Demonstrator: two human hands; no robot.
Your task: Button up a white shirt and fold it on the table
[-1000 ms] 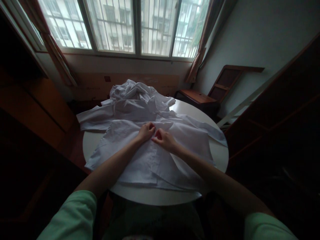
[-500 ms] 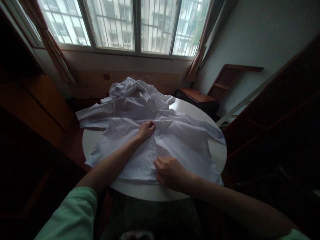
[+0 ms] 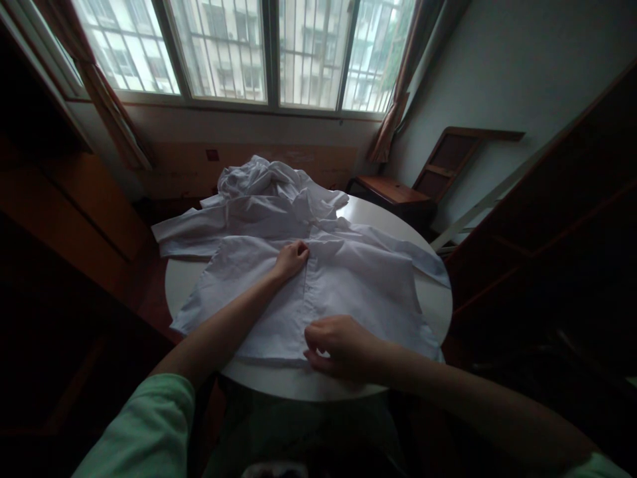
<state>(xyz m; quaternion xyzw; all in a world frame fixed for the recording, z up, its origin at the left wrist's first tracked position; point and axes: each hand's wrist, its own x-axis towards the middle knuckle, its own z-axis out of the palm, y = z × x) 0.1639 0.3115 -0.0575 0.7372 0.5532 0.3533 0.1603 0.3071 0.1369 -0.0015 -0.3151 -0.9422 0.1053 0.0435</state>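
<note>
A white shirt point(image 3: 368, 279) lies spread over the round table, its button strip running down the middle towards me. My left hand point(image 3: 292, 259) is closed in a pinch on the strip, partway up the shirt. At the lower hem my right hand point(image 3: 338, 345) hovers over or rests on the cloth beside the strip. Its thumb and curled fingers are apart, with a gap between them and nothing held. One sleeve point(image 3: 189, 229) stretches out to the left, and the other point(image 3: 423, 262) slants down at the right.
More crumpled white cloth point(image 3: 263, 176) is heaped at the table's far side. The white tabletop point(image 3: 378, 216) shows around the shirt. Beyond it stand a wooden stool or chair point(image 3: 393, 189) and a barred window point(image 3: 223, 53). Dark furniture flanks both sides.
My right hand has let go of the strip's lower end, its thumb and fingers parting. The strip now lies flatter. My left hand has stayed in place.
</note>
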